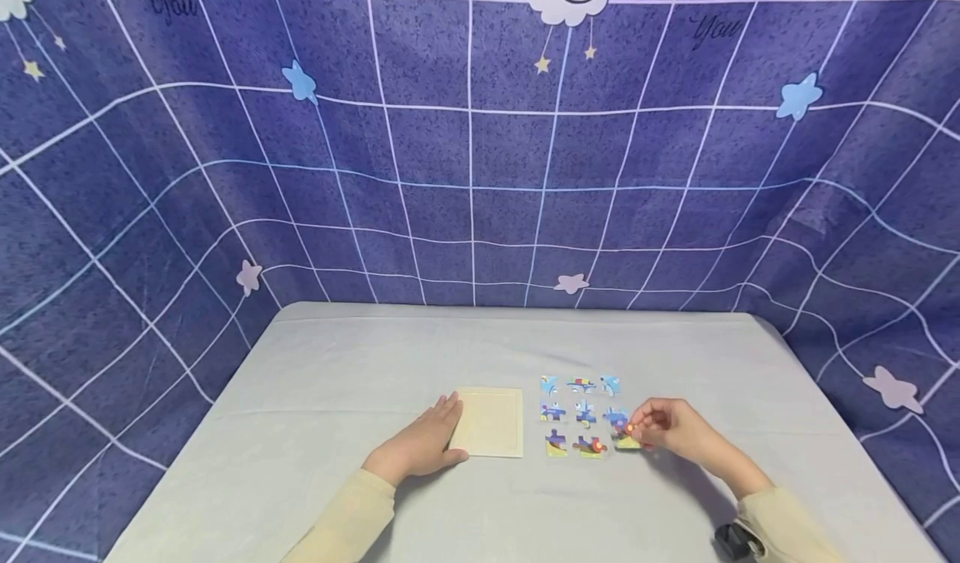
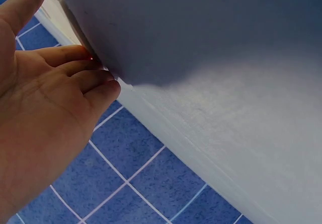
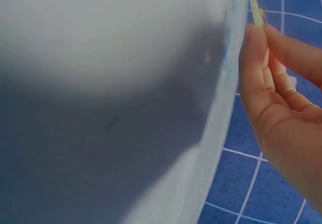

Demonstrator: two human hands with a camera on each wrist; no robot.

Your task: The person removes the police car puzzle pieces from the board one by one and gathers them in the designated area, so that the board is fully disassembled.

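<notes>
A pale wooden puzzle tray (image 1: 489, 423) with a raised rim lies on the table. My left hand (image 1: 426, 440) rests against its left edge, fingers extended and thumb near the front corner; the left wrist view shows those fingertips (image 2: 108, 85) at the tray's side. To the tray's right, several colourful jigsaw pieces (image 1: 586, 411) are laid out in rows. My right hand (image 1: 670, 426) pinches a puzzle piece (image 1: 627, 435) at the lower right of this group, between thumb and fingers. Seen edge-on in the right wrist view, that piece (image 3: 256, 10) is thin and pale.
A light grey cloth covers the table (image 1: 375, 355). Behind it and along both sides hangs a blue curtain (image 1: 510, 155) with grid lines, stars and clouds. A black band (image 1: 735, 540) sits on the right wrist by the sleeve.
</notes>
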